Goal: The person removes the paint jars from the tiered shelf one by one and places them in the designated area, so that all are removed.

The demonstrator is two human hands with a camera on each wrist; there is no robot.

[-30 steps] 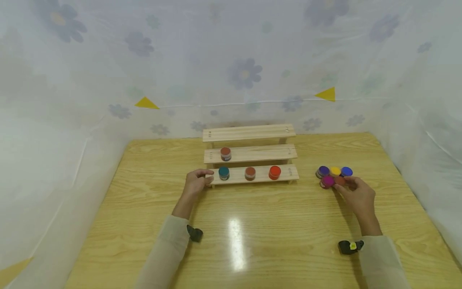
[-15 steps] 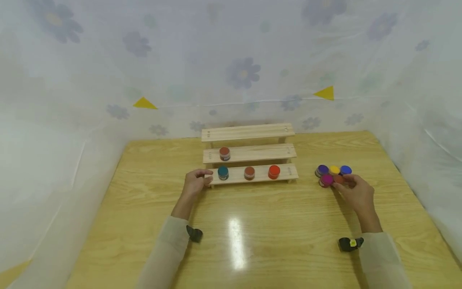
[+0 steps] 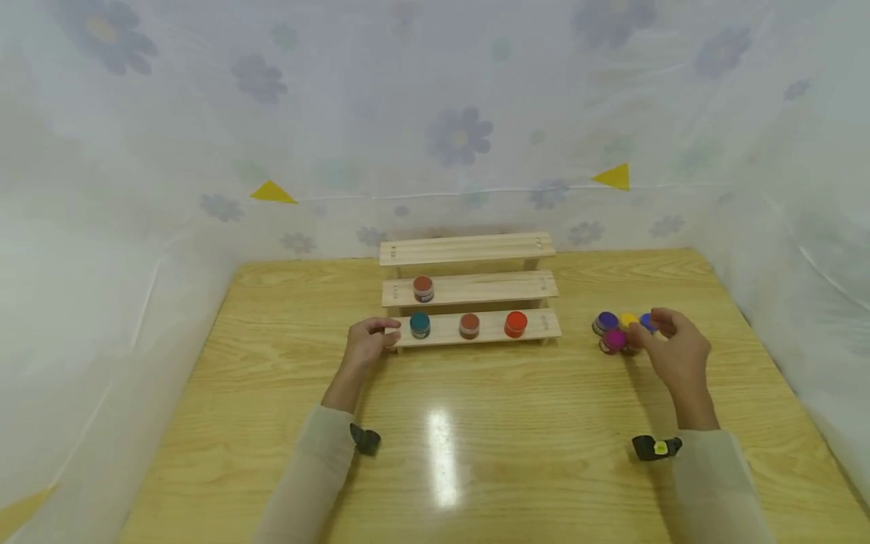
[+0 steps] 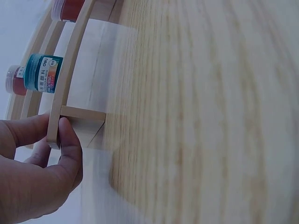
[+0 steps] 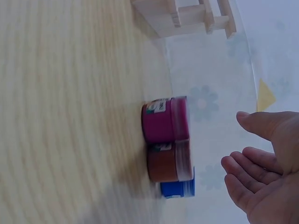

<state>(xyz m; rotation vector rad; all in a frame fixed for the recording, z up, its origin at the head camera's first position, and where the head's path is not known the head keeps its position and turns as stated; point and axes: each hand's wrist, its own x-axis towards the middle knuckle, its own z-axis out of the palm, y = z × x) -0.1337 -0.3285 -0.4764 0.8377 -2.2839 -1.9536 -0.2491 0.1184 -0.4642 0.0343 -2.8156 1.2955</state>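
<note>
My left hand pinches the left end of the lowest step of a three-tier wooden rack, thumb on one face and fingers on the other in the left wrist view. A teal paint jar stands near those fingers. Raised over a cluster of paint jars, my right hand has its thumb and fingers spread apart with nothing between them. In the right wrist view a magenta jar, a brown jar and a blue jar sit apart from the fingertips. From the head view, that hand mostly hides the brown jar.
On the rack's lowest step are also a reddish-brown jar and a red jar. Another reddish-brown jar stands on the middle step. Purple and yellow jars belong to the right cluster. A flowered sheet encloses the table.
My right hand has let go of the brown jar and lifted off it, its fingers spreading. The left hand stays on the rack's end.
</note>
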